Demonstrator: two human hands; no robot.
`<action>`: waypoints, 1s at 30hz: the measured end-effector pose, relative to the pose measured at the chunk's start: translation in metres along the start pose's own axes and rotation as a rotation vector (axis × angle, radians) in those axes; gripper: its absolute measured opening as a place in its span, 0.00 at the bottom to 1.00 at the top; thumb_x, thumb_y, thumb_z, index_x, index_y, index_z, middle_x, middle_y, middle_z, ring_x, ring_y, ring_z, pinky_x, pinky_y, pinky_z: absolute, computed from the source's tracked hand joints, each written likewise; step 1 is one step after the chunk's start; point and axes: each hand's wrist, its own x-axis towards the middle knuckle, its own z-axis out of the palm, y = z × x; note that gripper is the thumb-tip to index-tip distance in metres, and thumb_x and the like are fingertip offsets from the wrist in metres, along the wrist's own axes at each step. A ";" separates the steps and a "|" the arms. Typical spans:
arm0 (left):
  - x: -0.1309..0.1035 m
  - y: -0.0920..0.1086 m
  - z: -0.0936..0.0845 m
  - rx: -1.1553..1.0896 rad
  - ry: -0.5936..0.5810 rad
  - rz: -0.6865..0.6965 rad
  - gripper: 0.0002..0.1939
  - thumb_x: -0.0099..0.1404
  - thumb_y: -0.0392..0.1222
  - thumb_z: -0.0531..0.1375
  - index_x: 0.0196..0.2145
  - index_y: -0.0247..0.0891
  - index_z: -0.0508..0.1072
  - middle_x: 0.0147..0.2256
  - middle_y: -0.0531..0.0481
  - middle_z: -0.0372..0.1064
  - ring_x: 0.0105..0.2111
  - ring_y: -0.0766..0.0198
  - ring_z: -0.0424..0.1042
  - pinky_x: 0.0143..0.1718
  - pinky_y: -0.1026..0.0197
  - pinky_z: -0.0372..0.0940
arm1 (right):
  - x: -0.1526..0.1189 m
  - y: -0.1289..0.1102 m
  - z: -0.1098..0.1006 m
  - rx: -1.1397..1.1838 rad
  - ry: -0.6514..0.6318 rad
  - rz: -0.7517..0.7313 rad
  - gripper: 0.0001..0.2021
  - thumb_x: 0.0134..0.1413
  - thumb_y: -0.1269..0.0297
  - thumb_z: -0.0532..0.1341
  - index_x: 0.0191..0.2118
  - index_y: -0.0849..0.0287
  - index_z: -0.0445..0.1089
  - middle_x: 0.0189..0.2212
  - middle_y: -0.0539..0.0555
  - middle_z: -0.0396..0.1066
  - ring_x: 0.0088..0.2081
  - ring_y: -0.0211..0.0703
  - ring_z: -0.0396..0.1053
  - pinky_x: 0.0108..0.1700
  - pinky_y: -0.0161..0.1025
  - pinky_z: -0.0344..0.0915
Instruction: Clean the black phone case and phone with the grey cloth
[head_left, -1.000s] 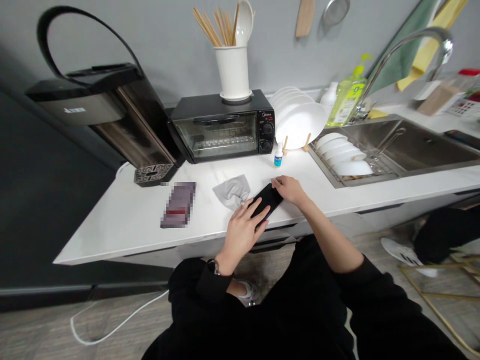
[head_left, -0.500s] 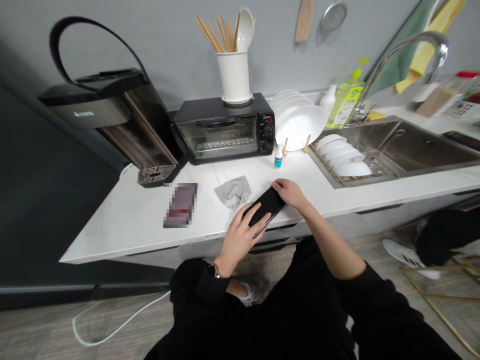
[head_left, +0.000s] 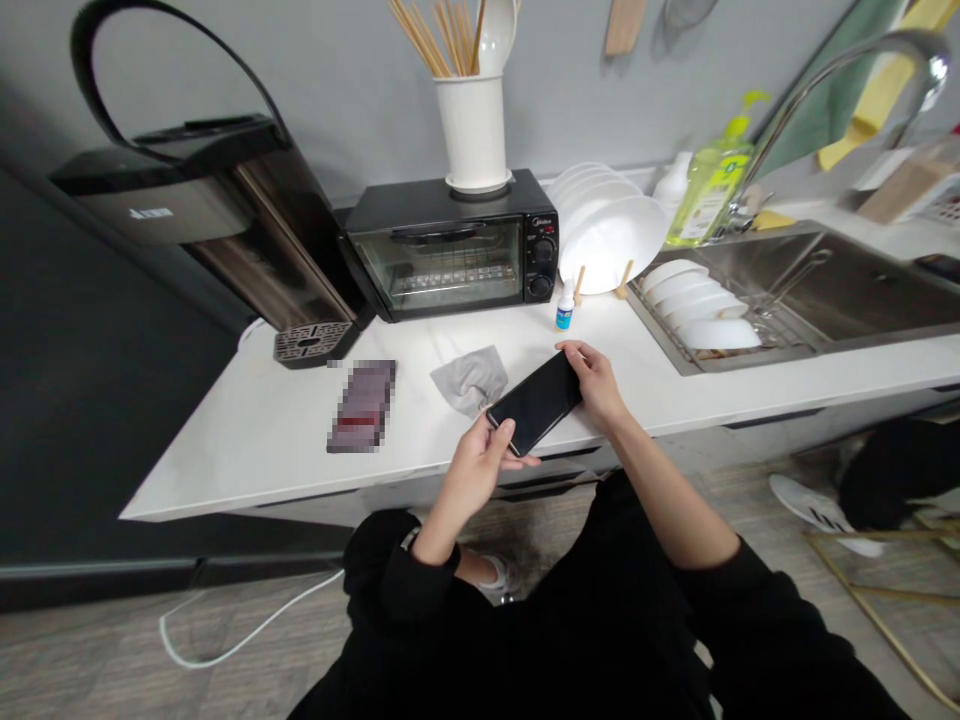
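A black smartphone [head_left: 537, 402] is held between both hands over the counter's front edge, tilted with its dark, glossy screen up. My left hand [head_left: 478, 455] grips its lower left end, thumb on top and fingers beneath. At the upper right end, my right hand [head_left: 592, 380] holds the phone by its edge. Just behind the phone lies a crumpled grey cloth [head_left: 469, 380] on the white counter. A small white bottle with a blue label [head_left: 564, 310] stands beyond my right hand. Left of the cloth rests a flat purplish item [head_left: 363, 405], blurred by pixelation.
A black toaster oven [head_left: 454, 260] carries a white utensil holder [head_left: 472, 130]. Left of it stands a tall drink dispenser [head_left: 247, 220]. White plates [head_left: 611, 240], a green soap bottle [head_left: 709, 190] and a sink [head_left: 862, 290] with bowls are rightward. A person's shoe [head_left: 817, 512] shows lower right.
My left hand has moved from lying over the phone to gripping its lower end with the thumb on top. The screen is now uncovered. The camera view has shifted slightly.
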 end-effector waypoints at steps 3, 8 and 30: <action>0.006 0.002 0.000 0.060 0.109 0.030 0.29 0.69 0.67 0.59 0.50 0.37 0.68 0.35 0.47 0.77 0.27 0.55 0.83 0.28 0.59 0.76 | -0.005 -0.002 -0.004 0.041 -0.045 -0.002 0.24 0.61 0.38 0.62 0.45 0.55 0.77 0.31 0.48 0.68 0.32 0.41 0.64 0.34 0.36 0.59; 0.005 0.001 -0.007 0.042 0.128 0.025 0.32 0.71 0.64 0.58 0.60 0.37 0.62 0.31 0.51 0.75 0.21 0.59 0.78 0.23 0.61 0.71 | -0.016 -0.003 -0.009 0.035 -0.230 0.014 0.24 0.60 0.45 0.65 0.56 0.53 0.74 0.37 0.48 0.71 0.37 0.43 0.68 0.40 0.37 0.63; -0.075 -0.009 -0.097 1.166 0.541 0.241 0.34 0.62 0.56 0.70 0.59 0.41 0.65 0.50 0.42 0.71 0.51 0.43 0.77 0.48 0.49 0.73 | -0.006 -0.008 0.089 -0.659 -0.595 -0.535 0.19 0.74 0.58 0.52 0.58 0.56 0.76 0.61 0.57 0.75 0.64 0.52 0.70 0.68 0.54 0.62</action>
